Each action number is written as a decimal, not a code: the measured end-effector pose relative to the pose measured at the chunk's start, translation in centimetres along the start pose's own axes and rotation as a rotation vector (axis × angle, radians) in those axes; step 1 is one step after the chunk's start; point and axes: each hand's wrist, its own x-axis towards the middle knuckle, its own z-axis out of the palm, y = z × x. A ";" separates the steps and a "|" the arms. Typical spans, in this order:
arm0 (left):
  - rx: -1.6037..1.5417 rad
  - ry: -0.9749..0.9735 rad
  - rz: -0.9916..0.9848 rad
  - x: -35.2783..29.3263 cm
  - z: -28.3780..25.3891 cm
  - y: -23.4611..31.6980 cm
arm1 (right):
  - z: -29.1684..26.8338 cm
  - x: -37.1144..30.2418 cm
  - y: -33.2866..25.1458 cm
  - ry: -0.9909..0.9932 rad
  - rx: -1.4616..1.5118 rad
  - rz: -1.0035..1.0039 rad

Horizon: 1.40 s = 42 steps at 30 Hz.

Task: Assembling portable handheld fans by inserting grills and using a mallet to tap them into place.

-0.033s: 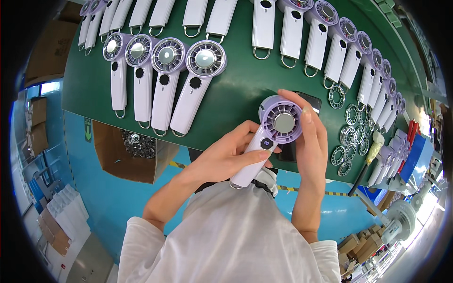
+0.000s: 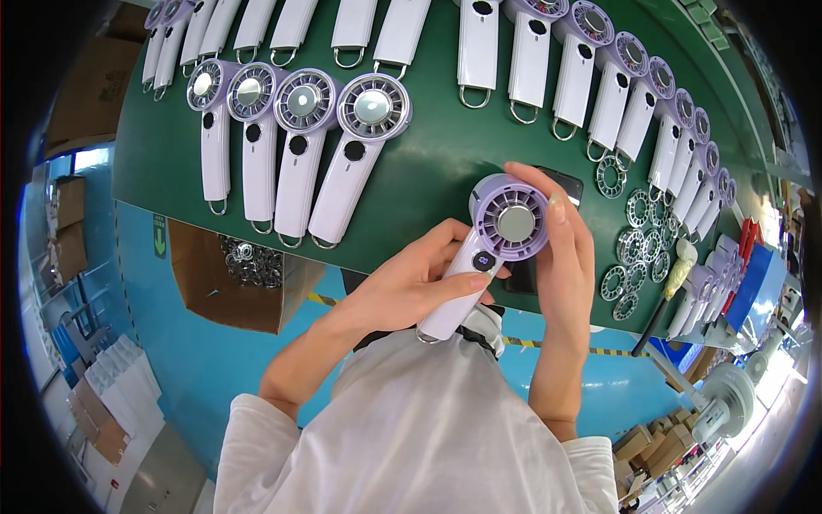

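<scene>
A white-and-purple handheld fan [image 2: 458, 295] with a round silver-centred head is tilted in front of me at the table's near edge. My left hand [image 2: 419, 283] is wrapped round its handle, thumb lying across the front just below a small lit display [image 2: 484, 261]. My right hand [image 2: 561, 244] cups the right side of the fan's head, its fingers reaching over the far rim. A metal loop [image 2: 427, 337] hangs at the handle's lower end. Behind the fan and my hands lies a dark flat phone-like object [image 2: 561, 186], partly covered.
Several similar fans [image 2: 300, 154] lie in rows on the green table [image 2: 428, 180], left, far and right. Loose ring-shaped grilles [image 2: 632, 247] lie right of my hands, beside a tool with a yellow-wrapped handle [image 2: 678, 276]. An open cardboard box [image 2: 201, 300] holds shiny rings below the left edge.
</scene>
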 end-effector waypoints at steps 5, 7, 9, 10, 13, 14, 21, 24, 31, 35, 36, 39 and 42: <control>0.002 0.018 0.016 0.0 -0.3 -0.2 | -1.3 0.3 1.9 0.480 -0.133 -0.285; 0.018 0.041 0.029 0.0 -0.5 -0.3 | -1.8 0.1 2.1 0.542 -0.013 -0.330; 0.037 0.052 0.034 0.1 -0.6 -0.1 | -2.4 0.0 2.1 0.466 0.097 -0.407; 0.054 0.065 0.040 0.1 -0.6 0.0 | -2.4 -0.2 2.1 0.467 0.098 -0.407; 0.048 0.077 0.052 0.3 -0.7 -0.1 | -1.9 -0.4 2.3 0.337 0.199 -0.406; 0.050 0.076 0.052 0.4 -0.7 -0.1 | -1.7 -0.4 2.4 0.340 0.200 -0.407; 0.013 0.087 0.059 0.8 -1.0 -0.1 | 0.1 0.6 1.7 0.261 -0.347 -0.509; -0.044 0.141 0.072 0.8 -0.9 -0.7 | 0.8 0.9 1.2 0.157 -0.521 -0.462; 0.032 0.068 0.085 1.8 -1.1 -1.0 | 0.5 0.9 1.6 0.174 -0.611 -0.435; 0.041 0.105 0.047 2.3 -1.2 -0.8 | 0.6 1.5 1.9 0.176 -0.599 -0.409; 0.043 0.115 0.041 2.4 -1.4 -0.7 | 0.6 1.8 2.1 0.173 -0.583 -0.402; 0.012 0.120 0.049 2.8 -1.7 -0.3 | 0.5 2.5 2.3 0.170 -0.578 -0.421; 0.019 0.147 0.053 2.8 -1.9 0.4 | 0.9 3.3 1.7 0.174 -0.577 -0.429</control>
